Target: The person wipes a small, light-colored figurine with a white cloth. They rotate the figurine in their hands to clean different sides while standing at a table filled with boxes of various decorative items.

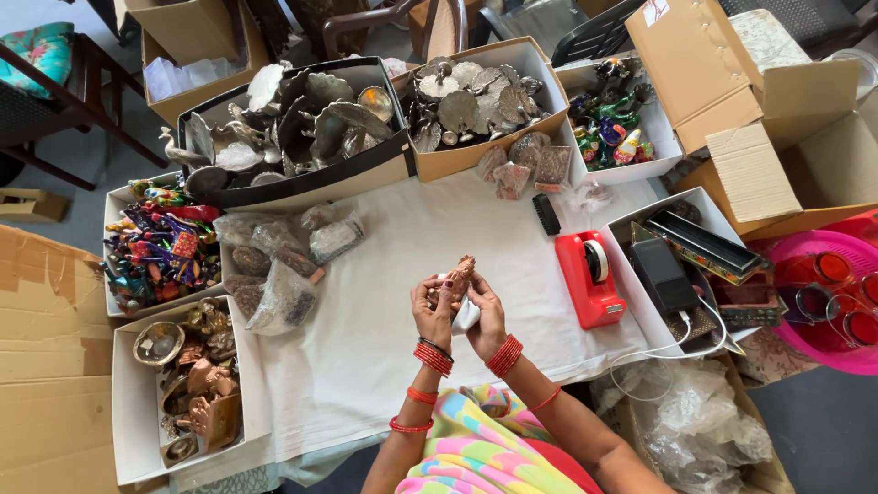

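**Small brown figurine held in both hands above the cloth-covered table**

The left hand point(432, 306) and right hand point(487, 316) meet over the near middle of the white-cloth-covered table point(384, 302). Between them stands a small brown carved figurine point(459, 273), its long axis roughly upright and tilted slightly to the right, its top clear of the fingers. The left fingers point(437, 285) are curled shut around its lower part; the right fingers close on a piece of white wrapping point(466, 316) pressed against the base of the figurine. Both hands touch the figurine, with the left holding higher up on it. To the right, well apart, sits a red tape dispenser point(590, 274). At the near left, a white cardboard box of brass-coloured figures point(187, 384) stands open; grey metal pieces fill a far box point(302, 128).
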